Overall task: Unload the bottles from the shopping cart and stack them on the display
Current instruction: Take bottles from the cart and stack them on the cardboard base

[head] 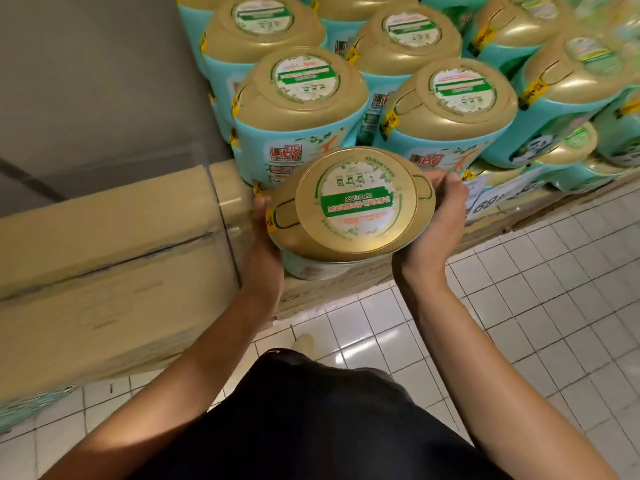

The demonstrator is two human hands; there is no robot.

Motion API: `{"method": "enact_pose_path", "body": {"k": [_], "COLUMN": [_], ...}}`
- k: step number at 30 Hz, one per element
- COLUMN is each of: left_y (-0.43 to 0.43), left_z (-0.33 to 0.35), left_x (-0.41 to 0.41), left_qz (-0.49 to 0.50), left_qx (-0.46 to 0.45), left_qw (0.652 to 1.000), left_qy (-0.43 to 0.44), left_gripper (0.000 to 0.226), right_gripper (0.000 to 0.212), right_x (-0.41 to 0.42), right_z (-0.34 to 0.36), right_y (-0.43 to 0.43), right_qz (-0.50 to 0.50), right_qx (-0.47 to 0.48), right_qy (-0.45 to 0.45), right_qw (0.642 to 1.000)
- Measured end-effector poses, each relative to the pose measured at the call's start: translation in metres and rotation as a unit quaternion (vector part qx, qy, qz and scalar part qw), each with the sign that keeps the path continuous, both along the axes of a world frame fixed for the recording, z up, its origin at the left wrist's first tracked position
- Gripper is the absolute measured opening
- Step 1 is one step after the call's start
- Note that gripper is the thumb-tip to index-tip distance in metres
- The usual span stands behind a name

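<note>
At the display's [332,289] front edge, six o'clock of the stacked bottles [301,91]: one bottle [349,202], teal body, broad gold cap, tilted toward the camera; whether it rests on the ledge cannot be told. Likely heavy, rigid and smooth-walled, so best gripped on opposite flanks. Left hand [261,244] clasps it at nine o'clock, right hand [440,216] at three, forearms extended, right fingers curling round the far side.

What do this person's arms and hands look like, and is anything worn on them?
Both are bare: the left hand and right hand have no gloves, and no rings, watch or bands show. The left forearm and right forearm are uncovered, with no sleeve in view. Below them is a black garment.
</note>
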State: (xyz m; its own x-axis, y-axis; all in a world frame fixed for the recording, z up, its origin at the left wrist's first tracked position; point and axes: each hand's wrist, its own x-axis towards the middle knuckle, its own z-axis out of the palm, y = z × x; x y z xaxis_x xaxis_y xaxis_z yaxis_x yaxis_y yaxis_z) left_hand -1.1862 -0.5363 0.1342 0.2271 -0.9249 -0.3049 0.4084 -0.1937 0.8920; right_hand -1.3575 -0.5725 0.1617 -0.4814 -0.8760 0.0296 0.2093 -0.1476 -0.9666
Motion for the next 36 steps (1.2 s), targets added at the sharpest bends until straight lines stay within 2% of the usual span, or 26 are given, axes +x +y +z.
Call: {"method": "enact_pose_path", "body": {"k": [3,6,8,10,12,16,19,23,27,30,36], "left_y": [-0.006,-0.009,-0.013,-0.017,-0.024,-0.03,-0.028,-0.026,-0.025,-0.023,-0.019], "left_z": [-0.005,-0.012,-0.014,-0.012,-0.009,-0.015,-0.025,-0.044,-0.051,-0.061,-0.068], "left_x": [0.002,0.004,0.004,0.002,-0.001,-0.007,-0.009,-0.006,0.0,0.007,0.014], "left_qz": [0.04,0.047,0.05,0.055,0.062,0.063,0.07,0.067,0.038,0.025,-0.001], "left_qx": [0.005,-0.007,-0.022,-0.035,-0.057,-0.08,-0.086,-0.081,-0.087,-0.057,-0.059], "left_qw": [0.999,0.996,0.994,0.993,0.992,0.993,0.993,0.992,0.992,0.995,0.995], "left_qy": [-0.033,-0.074,-0.091,-0.102,-0.097,-0.054,-0.036,-0.077,-0.086,-0.074,-0.086], "left_gripper": [0.052,0.053,0.049,0.041,0.04,0.053,0.055,0.042,0.059,0.046,0.046], "right_gripper": [0.053,0.047,0.038,0.042,0.036,0.018,0.015,0.027,0.033,0.033,0.027], "right_x": [0.006,0.015,0.021,0.024,0.025,0.023,0.018,0.023,0.025,0.025,0.02], "right_z": [-0.007,-0.013,-0.016,-0.019,-0.024,-0.034,-0.042,-0.056,-0.062,-0.063,-0.066], "right_y": [-0.007,-0.009,-0.008,-0.009,-0.011,-0.007,0.007,0.028,0.038,0.039,0.03], "right_qz": [-0.023,-0.051,-0.056,-0.066,-0.083,-0.102,-0.103,-0.028,0.051,0.08,0.119], "right_qx": [0.005,0.002,-0.017,-0.026,-0.041,-0.059,-0.068,-0.085,-0.074,-0.073,-0.065], "right_qy": [-0.012,0.02,0.038,0.074,0.117,0.133,0.153,0.193,0.2,0.204,0.209], "right_qw": [1.0,0.998,0.998,0.995,0.989,0.984,0.981,0.977,0.976,0.973,0.968]}}
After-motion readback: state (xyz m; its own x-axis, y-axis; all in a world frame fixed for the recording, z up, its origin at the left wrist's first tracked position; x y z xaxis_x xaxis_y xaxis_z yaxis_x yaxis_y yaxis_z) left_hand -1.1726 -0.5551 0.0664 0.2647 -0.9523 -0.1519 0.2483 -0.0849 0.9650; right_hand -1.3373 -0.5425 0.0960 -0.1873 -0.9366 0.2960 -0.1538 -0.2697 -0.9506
